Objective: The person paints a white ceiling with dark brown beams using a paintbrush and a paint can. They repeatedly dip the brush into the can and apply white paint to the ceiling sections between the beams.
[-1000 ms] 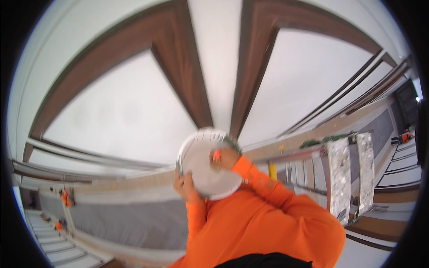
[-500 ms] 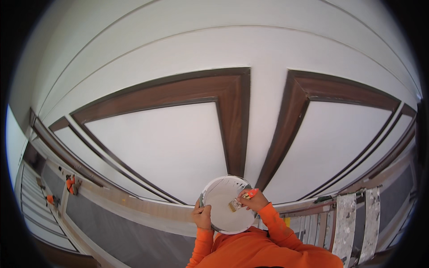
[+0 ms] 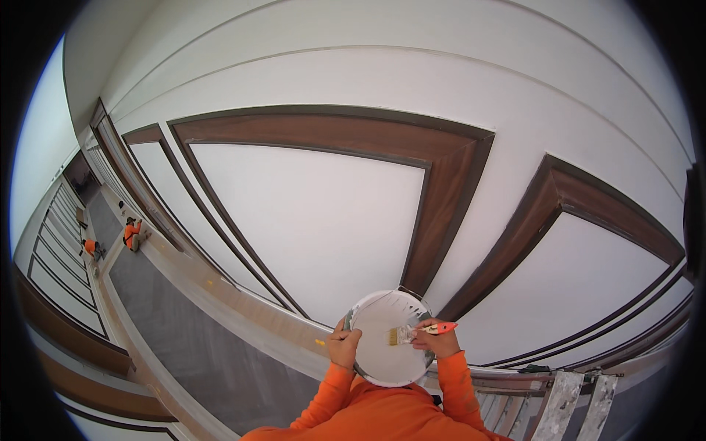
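Bucket (image 3: 393,383) between your hands, brush (image 3: 409,335) in the right

Bucket: round, mouth up, before your body; pale paint (image 3: 377,356) inside. Left hand (image 3: 343,345): closed on the bucket's left rim, thumb over the edge. Right hand (image 3: 435,341): gripping the brush at the right rim; contact with the bucket cannot be told. Brush: red-ended handle to your right, bristles pointing left over the paint. Beyond: white wall (image 3: 316,198), brown trim (image 3: 454,184).

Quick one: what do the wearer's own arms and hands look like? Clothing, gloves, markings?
Left hand and right hand: both bare, no gloves. Left sleeve and right sleeve: plain bright orange, long, reaching the wrists, matching the orange top. No cables visible; any small marks are too small to tell.
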`<state>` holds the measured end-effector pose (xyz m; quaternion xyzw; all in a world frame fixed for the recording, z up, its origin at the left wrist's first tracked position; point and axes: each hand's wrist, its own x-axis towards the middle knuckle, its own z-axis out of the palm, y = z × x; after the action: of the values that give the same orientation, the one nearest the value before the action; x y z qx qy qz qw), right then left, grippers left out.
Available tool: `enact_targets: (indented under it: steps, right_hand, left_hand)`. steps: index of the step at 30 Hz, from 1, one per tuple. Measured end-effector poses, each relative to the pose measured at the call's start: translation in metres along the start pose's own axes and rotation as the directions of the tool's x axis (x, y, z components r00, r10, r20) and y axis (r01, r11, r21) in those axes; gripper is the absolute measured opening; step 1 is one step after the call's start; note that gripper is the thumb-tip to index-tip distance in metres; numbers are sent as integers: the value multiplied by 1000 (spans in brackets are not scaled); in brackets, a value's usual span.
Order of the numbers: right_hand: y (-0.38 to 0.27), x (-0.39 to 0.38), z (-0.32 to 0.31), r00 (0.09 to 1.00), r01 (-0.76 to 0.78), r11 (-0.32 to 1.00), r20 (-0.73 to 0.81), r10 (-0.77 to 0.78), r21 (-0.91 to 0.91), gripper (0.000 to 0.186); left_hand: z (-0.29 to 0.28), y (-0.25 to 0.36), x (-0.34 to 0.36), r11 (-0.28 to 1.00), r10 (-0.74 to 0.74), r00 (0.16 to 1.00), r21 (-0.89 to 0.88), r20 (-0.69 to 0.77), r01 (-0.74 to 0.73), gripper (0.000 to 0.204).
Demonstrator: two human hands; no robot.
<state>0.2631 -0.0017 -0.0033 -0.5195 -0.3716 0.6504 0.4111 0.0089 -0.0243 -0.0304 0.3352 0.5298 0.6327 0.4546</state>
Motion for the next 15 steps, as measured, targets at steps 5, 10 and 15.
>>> enact_targets:
  steps: [5, 10, 15]
  right_hand:
    - [-7, -4, -10, 993, 88, 988, 64, -96, 126, 27]
    - [-24, -9, -34, 980, 197, 968, -7, -198, 159, 22]
    - [-38, -29, -52, 923, 374, 841, -64, -380, 390, 18]
  left_hand:
    - [7, 4, -2, 997, -15, 998, -72, -62, 10, 17]
    - [9, 4, 10, 996, 11, 1000, -85, -21, -12, 19]
    - [23, 41, -6, 994, -11, 999, -112, -39, 6, 19]
